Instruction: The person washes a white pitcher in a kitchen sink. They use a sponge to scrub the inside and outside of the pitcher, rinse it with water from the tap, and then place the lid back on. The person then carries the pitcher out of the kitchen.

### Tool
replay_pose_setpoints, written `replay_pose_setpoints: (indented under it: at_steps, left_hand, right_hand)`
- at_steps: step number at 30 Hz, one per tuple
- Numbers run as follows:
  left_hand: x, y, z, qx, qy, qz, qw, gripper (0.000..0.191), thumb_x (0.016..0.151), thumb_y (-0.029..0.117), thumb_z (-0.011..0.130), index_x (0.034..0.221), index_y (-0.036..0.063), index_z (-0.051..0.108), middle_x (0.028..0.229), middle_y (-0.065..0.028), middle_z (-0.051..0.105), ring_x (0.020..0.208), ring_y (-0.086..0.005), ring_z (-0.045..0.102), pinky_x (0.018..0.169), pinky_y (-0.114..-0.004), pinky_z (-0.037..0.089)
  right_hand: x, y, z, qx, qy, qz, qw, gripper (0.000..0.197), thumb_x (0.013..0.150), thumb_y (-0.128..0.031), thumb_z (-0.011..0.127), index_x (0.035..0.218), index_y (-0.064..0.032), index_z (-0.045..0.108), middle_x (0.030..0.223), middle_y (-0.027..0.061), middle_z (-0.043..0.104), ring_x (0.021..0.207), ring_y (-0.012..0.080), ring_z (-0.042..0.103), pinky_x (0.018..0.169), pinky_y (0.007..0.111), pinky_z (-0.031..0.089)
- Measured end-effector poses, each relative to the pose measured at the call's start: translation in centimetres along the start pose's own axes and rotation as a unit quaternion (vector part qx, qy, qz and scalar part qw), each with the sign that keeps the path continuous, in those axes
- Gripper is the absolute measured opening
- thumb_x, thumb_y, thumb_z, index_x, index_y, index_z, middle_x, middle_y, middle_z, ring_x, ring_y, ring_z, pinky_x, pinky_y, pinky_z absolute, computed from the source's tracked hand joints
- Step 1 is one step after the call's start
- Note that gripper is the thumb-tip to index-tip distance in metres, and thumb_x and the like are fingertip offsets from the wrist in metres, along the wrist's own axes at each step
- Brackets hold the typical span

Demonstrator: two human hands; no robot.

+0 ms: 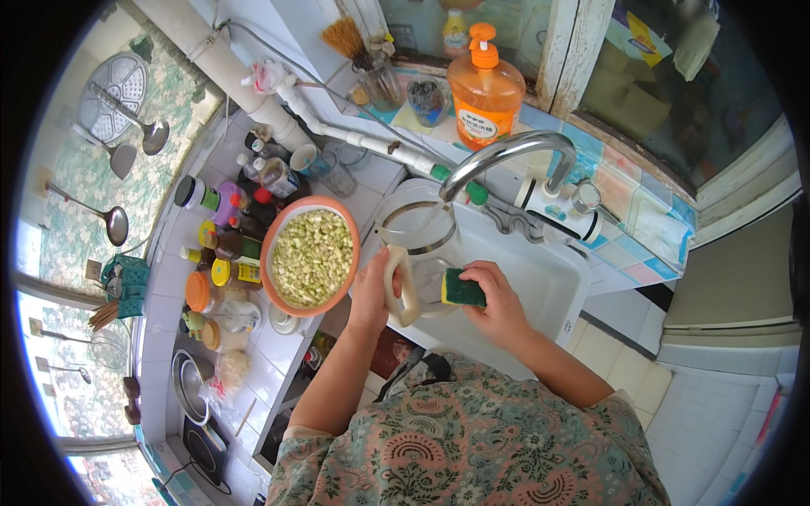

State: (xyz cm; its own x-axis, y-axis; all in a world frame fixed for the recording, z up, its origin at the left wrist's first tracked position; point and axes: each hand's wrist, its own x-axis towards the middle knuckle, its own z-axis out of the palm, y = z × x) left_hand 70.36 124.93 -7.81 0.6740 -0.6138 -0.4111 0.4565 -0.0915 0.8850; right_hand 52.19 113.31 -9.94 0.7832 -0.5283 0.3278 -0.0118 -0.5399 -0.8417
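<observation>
A clear jug (425,253) with a metal band and a cream handle (397,288) is held over the white sink (538,278). My left hand (372,288) grips that handle. In my right hand (497,300) is a green-and-yellow scouring sponge (462,288), up against the jug's side or very close to it. The chrome faucet spout (506,155) arches above the jug's mouth, and a thin stream of water seems to fall from it. The jug's far base is hard to make out through the plastic or glass.
An orange-rimmed bowl of chopped pale-green vegetable (313,258) stands on the tiled counter left of the sink. Behind it crowd several bottles and jars (237,273). An orange dish soap pump bottle (486,95) occupies the windowsill. White pipe (354,139) runs along the wall.
</observation>
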Motion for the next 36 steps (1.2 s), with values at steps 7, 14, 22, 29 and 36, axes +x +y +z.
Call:
replay_pose_setpoints:
  at_steps: [7,14,22,29,36]
  left_hand:
    - [-0.1,-0.2,0.3,-0.018,-0.017,0.000,1.000,0.034,0.090,0.034,0.047,0.075,0.0046,0.054,0.059,-0.0023,0.048,0.049,-0.0102,0.045,0.047,-0.024,0.036]
    - [-0.7,-0.1,1.2,-0.027,-0.019,-0.001,0.999,0.035,0.090,0.035,0.047,0.075,0.0034,0.054,0.059,-0.0032,0.049,0.047,-0.0115,0.045,0.045,-0.024,0.037]
    - [-1.2,0.9,2.0,0.026,-0.026,-0.008,0.999,0.031,0.092,0.034,0.043,0.077,0.0073,0.050,0.054,-0.0016,0.045,0.045,-0.0116,0.043,0.044,-0.024,0.036]
    - [0.0,1.2,2.0,-0.022,-0.035,0.014,0.999,0.041,0.090,0.039,0.045,0.070,0.0038,0.053,0.054,-0.0032,0.046,0.044,-0.0117,0.044,0.043,-0.025,0.036]
    - [-0.5,1.1,3.2,0.042,0.000,0.039,0.998,0.045,0.092,0.039,0.044,0.069,0.0017,0.056,0.054,-0.0039,0.049,0.043,-0.0105,0.044,0.042,-0.024,0.035]
  right_hand:
    - [1.9,-0.6,1.5,-0.130,0.005,-0.159,0.979,0.058,0.057,0.007,0.062,0.109,-0.0178,0.062,0.114,0.0075,0.048,0.103,0.0285,0.049,0.087,0.039,0.043]
    - [2.3,0.4,3.7,-0.262,0.020,-0.246,0.933,0.031,0.075,-0.013,0.055,0.105,-0.0152,0.064,0.118,0.0052,0.047,0.111,0.0249,0.045,0.088,0.036,0.040]
    - [0.3,0.2,4.8,-0.340,-0.005,-0.271,0.900,0.024,0.079,-0.021,0.053,0.101,-0.0172,0.064,0.122,-0.0010,0.044,0.116,0.0177,0.037,0.094,0.036,0.033]
    - [1.1,1.3,4.6,-0.355,0.036,-0.262,0.897,0.020,0.082,-0.025,0.054,0.099,-0.0217,0.064,0.125,-0.0051,0.042,0.115,0.0154,0.034,0.096,0.035,0.029]
    - [2.1,0.4,4.4,-0.335,0.079,-0.246,0.906,0.020,0.080,-0.023,0.057,0.099,-0.0205,0.064,0.121,-0.0048,0.043,0.112,0.0144,0.037,0.093,0.033,0.034]
